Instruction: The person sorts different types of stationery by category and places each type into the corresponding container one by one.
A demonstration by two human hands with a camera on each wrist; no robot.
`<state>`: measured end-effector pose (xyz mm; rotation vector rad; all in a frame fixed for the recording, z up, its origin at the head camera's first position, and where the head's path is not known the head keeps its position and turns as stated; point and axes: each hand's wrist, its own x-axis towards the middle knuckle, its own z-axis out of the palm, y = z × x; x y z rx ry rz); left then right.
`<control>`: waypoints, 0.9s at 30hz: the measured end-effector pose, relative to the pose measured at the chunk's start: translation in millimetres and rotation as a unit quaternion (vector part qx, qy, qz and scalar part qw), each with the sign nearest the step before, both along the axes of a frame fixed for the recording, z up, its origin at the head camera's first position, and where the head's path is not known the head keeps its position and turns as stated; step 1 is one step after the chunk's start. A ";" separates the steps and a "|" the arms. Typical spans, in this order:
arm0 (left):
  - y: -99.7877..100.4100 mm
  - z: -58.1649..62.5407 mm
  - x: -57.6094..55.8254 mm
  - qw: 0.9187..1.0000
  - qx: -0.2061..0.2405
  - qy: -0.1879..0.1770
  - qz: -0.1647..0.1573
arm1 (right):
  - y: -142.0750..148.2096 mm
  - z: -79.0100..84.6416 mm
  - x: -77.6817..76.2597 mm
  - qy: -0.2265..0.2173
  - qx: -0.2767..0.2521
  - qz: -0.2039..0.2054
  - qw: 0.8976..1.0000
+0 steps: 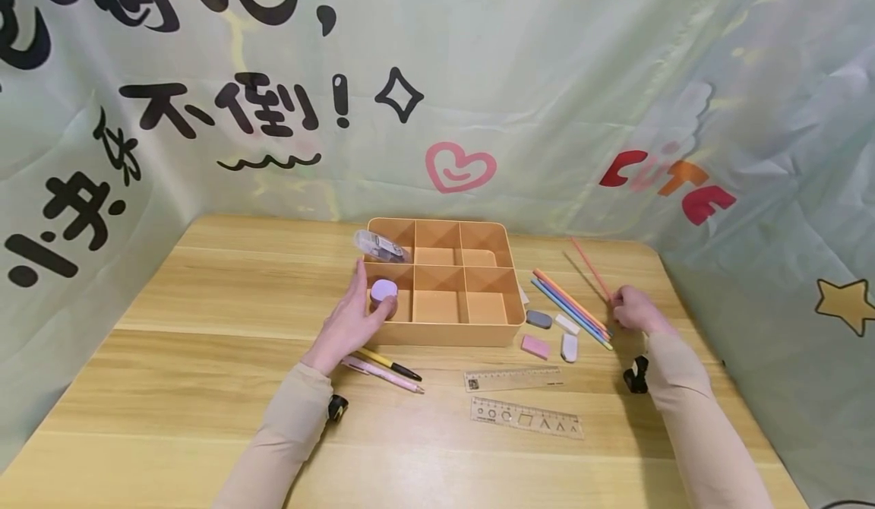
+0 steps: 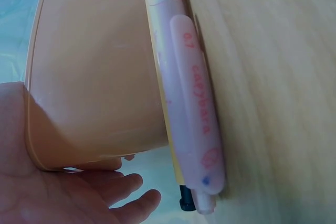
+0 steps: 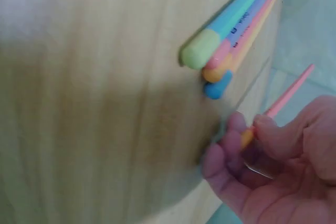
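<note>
A peach compartment organizer (image 1: 437, 334) stands on the table. My left hand (image 1: 350, 325) grips its left wall, the thumb over the front-left compartment and the fingers along the outside. Inside that compartment, close to the thumb, is something with a round purple top (image 1: 384, 290). A clear plastic case (image 1: 380, 246) with dark contents leans across the back-left compartment. On the right, my right hand (image 1: 637, 310) pinches a coral pencil (image 3: 289, 94) by its orange end; its far tip slants up and away. Several pastel pencils (image 3: 231, 38) lie beside that hand.
A pink pen (image 1: 384, 374) and a yellow pen (image 1: 390, 363) lie before the organizer. Two clear rulers, one plain (image 1: 514, 378) and one with cut-out shapes (image 1: 526, 418), lie front right. Near the organizer's right corner are a pink eraser (image 1: 535, 346), a grey eraser (image 1: 538, 319) and white ones.
</note>
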<state>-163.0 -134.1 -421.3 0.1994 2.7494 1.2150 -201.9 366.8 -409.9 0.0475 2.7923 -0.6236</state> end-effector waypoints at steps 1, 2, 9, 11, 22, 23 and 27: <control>0.0 0.0 0.0 1.000 0.000 -0.001 0.000 | 1.1 -1.3 0.5 0.012 -0.004 -0.007 1.000; 0.0 0.0 -0.1 1.000 0.000 -0.001 0.000 | 2.2 -2.4 1.2 0.023 -0.009 -0.014 1.000; 0.2 0.1 -0.1 1.000 -0.001 -0.003 0.002 | 1.2 -4.9 0.5 0.117 -0.049 -0.060 0.990; 0.1 -0.4 -0.3 1.000 -0.001 -0.001 0.002 | -3.6 -2.5 -0.5 0.150 -0.064 -0.079 0.983; 0.2 -2.3 -1.0 1.000 0.001 -0.005 0.004 | -29.1 17.0 -5.2 0.273 -0.253 -0.220 0.902; 0.0 -2.3 -1.1 1.000 0.002 -0.005 0.004 | -31.2 18.7 -6.2 0.279 -0.278 -0.229 0.890; -0.2 -2.3 -1.2 1.000 0.003 -0.004 0.002 | -40.0 24.0 -9.4 0.300 -0.377 -0.240 0.843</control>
